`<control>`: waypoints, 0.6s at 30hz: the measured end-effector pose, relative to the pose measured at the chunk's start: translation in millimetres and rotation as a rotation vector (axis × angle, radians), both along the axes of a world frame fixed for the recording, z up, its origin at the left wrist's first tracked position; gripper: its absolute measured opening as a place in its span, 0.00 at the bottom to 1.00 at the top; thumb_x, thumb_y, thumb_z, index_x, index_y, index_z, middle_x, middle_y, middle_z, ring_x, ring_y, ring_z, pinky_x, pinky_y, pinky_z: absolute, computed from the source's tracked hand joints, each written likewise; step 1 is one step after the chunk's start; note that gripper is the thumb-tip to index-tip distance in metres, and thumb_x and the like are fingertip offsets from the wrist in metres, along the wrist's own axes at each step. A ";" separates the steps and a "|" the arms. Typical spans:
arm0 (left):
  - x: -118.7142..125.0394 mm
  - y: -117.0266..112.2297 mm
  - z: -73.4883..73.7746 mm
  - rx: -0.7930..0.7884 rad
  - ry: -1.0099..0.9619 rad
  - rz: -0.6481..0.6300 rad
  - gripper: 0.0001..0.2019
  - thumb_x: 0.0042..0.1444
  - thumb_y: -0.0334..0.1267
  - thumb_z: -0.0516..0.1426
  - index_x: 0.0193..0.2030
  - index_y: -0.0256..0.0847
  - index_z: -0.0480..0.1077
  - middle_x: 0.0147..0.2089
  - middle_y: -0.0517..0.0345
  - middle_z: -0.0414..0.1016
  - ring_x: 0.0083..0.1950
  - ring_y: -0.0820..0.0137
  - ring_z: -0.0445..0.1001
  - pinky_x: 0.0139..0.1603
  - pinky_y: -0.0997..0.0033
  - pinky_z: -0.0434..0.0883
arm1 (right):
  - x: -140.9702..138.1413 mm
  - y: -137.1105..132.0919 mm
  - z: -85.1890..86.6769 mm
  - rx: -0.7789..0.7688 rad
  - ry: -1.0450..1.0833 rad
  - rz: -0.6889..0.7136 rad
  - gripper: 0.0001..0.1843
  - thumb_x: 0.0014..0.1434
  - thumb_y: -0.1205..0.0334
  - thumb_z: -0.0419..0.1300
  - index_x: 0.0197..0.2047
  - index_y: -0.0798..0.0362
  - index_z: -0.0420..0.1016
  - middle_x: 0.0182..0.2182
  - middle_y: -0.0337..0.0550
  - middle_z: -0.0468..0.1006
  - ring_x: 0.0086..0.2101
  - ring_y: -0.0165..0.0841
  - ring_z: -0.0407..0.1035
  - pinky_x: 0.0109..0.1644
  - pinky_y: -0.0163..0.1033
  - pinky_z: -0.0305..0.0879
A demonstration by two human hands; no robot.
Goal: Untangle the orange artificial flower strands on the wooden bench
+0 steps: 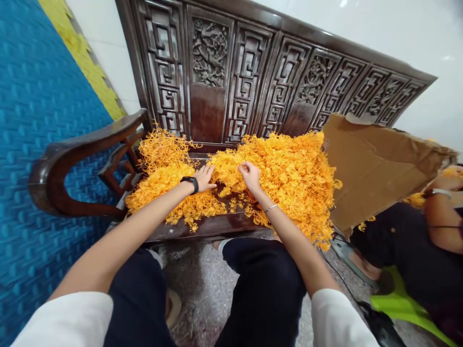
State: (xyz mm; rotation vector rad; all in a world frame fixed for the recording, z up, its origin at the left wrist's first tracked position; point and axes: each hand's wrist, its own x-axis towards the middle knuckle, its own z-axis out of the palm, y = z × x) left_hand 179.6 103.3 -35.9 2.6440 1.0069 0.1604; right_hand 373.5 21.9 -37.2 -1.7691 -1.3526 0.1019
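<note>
Small orange pieces with thin prongs, perhaps plastic, lie heaped on a dark wooden bench seat (231,222). My left hand (205,177), a black band on its wrist, is stretched out with fingers apart at the right edge of the left heap (155,185). Close by, my right hand (250,176) has its fingers curled into a pinch above the near side of the large right heap (292,178). Whatever its fingertips may hold is too small to make out. A few loose pieces (233,203) are scattered between the heaps. Behind the left heap sits a tangle of thin orange strands (164,149).
A carved wooden backrest (210,111) rises behind the heaps, with a curved armrest (87,135) at left. Upright cardboard (372,168) bounds the right heap. Beyond it another person's arm (443,212) shows, near a green stool (405,303). Blue matting (43,120) lies at left.
</note>
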 end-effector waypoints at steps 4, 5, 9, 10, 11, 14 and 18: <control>14.8 -2.4 -10.5 0.005 -0.113 -0.036 0.46 0.53 0.49 0.57 0.70 0.34 0.36 0.72 0.31 0.33 0.72 0.47 0.34 0.67 0.46 0.46 | -3.3 -6.5 9.2 0.155 0.120 -0.031 0.16 0.58 0.55 0.49 0.38 0.57 0.71 0.34 0.47 0.76 0.35 0.34 0.69 0.43 0.37 0.65; 19.4 -3.0 -12.5 -0.005 -0.140 -0.046 0.47 0.52 0.50 0.57 0.71 0.36 0.36 0.72 0.31 0.31 0.72 0.45 0.35 0.67 0.45 0.47 | -6.2 -7.7 11.7 0.202 0.162 -0.029 0.15 0.58 0.54 0.50 0.37 0.56 0.71 0.34 0.47 0.77 0.36 0.34 0.70 0.43 0.37 0.66; 39.6 1.8 -17.1 -0.055 -0.249 -0.102 0.52 0.48 0.50 0.61 0.71 0.42 0.31 0.72 0.33 0.26 0.71 0.43 0.40 0.65 0.45 0.52 | -13.0 -12.8 27.9 0.426 0.160 -0.072 0.14 0.58 0.54 0.53 0.36 0.54 0.73 0.38 0.47 0.77 0.40 0.34 0.70 0.48 0.39 0.66; 44.7 5.7 -17.7 -0.062 -0.283 -0.118 0.54 0.47 0.50 0.62 0.71 0.42 0.29 0.72 0.33 0.25 0.71 0.45 0.39 0.66 0.46 0.51 | -12.4 -14.4 32.7 0.457 0.125 -0.100 0.13 0.58 0.54 0.54 0.36 0.54 0.74 0.38 0.46 0.76 0.41 0.34 0.69 0.49 0.40 0.65; 49.7 10.8 -18.4 -0.070 -0.333 -0.136 0.55 0.47 0.49 0.62 0.71 0.41 0.28 0.72 0.33 0.24 0.72 0.46 0.37 0.66 0.46 0.50 | -10.9 -16.0 37.1 0.474 0.096 -0.128 0.12 0.58 0.55 0.54 0.35 0.53 0.74 0.37 0.46 0.76 0.41 0.34 0.69 0.50 0.40 0.65; 62.4 31.8 -20.4 -0.116 -0.565 -0.196 0.62 0.41 0.53 0.65 0.70 0.37 0.25 0.72 0.32 0.23 0.72 0.50 0.27 0.68 0.46 0.42 | -4.2 -20.7 47.0 0.486 0.064 -0.175 0.11 0.58 0.57 0.53 0.34 0.53 0.73 0.35 0.46 0.75 0.40 0.33 0.69 0.49 0.40 0.64; 72.0 59.2 -21.7 -0.173 -0.720 -0.181 0.72 0.29 0.57 0.68 0.69 0.36 0.21 0.71 0.29 0.22 0.72 0.47 0.25 0.68 0.44 0.38 | -1.1 -23.1 55.4 0.515 0.073 -0.200 0.08 0.57 0.59 0.54 0.32 0.53 0.70 0.34 0.44 0.74 0.38 0.33 0.68 0.49 0.41 0.64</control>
